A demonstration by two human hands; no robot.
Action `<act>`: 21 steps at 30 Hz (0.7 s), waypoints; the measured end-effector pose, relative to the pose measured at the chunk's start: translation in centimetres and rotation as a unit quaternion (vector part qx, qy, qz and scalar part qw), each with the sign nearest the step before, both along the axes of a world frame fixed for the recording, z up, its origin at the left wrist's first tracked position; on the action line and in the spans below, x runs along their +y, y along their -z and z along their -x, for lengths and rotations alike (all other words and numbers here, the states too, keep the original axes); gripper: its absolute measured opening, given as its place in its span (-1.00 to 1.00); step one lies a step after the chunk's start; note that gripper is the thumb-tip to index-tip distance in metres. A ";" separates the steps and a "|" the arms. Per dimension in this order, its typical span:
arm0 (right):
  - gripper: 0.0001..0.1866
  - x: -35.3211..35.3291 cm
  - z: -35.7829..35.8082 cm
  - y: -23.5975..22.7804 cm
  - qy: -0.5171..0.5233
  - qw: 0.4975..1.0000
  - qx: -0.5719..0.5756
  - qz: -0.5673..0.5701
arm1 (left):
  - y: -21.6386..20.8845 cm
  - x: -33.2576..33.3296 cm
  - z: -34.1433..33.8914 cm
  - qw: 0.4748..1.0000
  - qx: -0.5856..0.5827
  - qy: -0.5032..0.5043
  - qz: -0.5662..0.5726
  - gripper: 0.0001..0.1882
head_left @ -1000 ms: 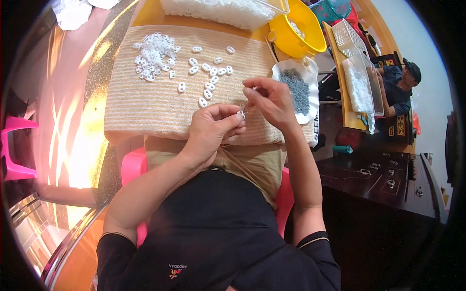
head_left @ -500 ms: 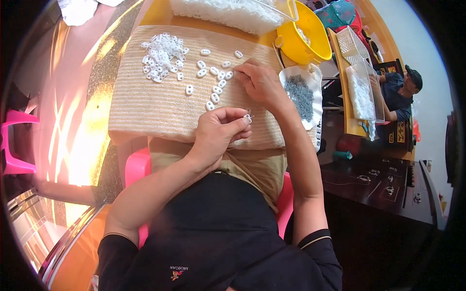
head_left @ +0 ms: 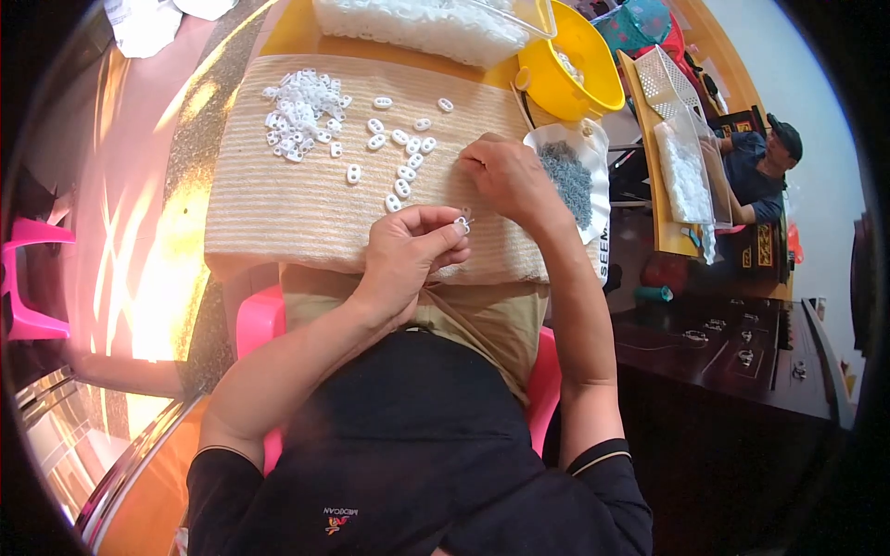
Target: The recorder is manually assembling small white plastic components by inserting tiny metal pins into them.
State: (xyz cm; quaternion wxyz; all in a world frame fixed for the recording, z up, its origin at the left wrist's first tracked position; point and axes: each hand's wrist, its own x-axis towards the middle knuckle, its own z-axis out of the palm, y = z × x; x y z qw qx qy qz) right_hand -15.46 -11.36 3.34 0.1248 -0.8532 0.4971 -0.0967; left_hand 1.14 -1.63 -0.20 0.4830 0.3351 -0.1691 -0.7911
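My left hand (head_left: 408, 248) pinches a small white plastic piece (head_left: 462, 224) between thumb and forefinger, above the near part of the striped cloth (head_left: 278, 204). A thin bit sticks out of that piece, too small to make out. My right hand (head_left: 512, 181) is closed, palm down, its fingertips pressed together over the cloth; whatever they hold is hidden. Left of those fingertips lie several white oval two-hole pieces (head_left: 406, 173), scattered in a loose line. At the far left of the cloth is a heap of small white plastic parts (head_left: 301, 116).
Right of my right forearm, a white scalloped-edged tray (head_left: 601, 167) holds small grey parts (head_left: 567, 176). Beyond the cloth stand a clear bin (head_left: 417, 32) of white parts and a yellow bucket (head_left: 579, 88). A person (head_left: 765, 171) sits at the right beside another clear bin (head_left: 686, 176).
My right hand has drawn back from the oval pieces, slightly toward me and to the right. My left hand keeps its pinch on the white piece. The whole view has shifted a little.
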 end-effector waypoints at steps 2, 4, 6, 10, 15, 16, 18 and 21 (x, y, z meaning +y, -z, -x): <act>-0.82 0.1 -0.1 0.4 0.001 1.000 0.008 0.012 | 0.0 0.0 0.0 1.000 0.001 -0.001 0.000 -0.85; -0.82 0.3 -0.3 0.5 0.000 1.000 0.017 0.023 | 0.1 0.0 0.0 1.000 0.001 -0.002 0.002 -0.85; -0.84 0.5 -0.5 0.5 0.004 0.999 0.033 0.019 | 0.1 0.0 -0.1 1.000 0.000 -0.004 0.005 -0.85; -0.84 0.9 -0.4 0.3 -0.014 0.999 0.012 0.027 | 0.1 0.0 -0.1 1.000 0.002 -0.004 0.005 -0.85; -0.82 0.8 0.0 0.3 -0.023 1.000 0.013 0.004 | 0.1 0.0 -0.1 1.000 -0.001 -0.004 0.007 -0.85; -0.82 0.8 0.2 0.3 -0.022 1.000 0.014 0.004 | 0.0 0.0 -0.1 1.000 -0.005 -0.004 0.004 -0.86; -0.81 0.9 0.5 0.3 -0.016 1.000 -0.009 -0.009 | 0.0 0.0 0.0 1.000 -0.009 -0.002 0.002 -0.86; -0.79 1.4 1.1 0.4 -0.011 0.996 -0.086 0.005 | 0.1 -0.1 -0.1 1.000 -0.007 -0.004 0.002 -0.86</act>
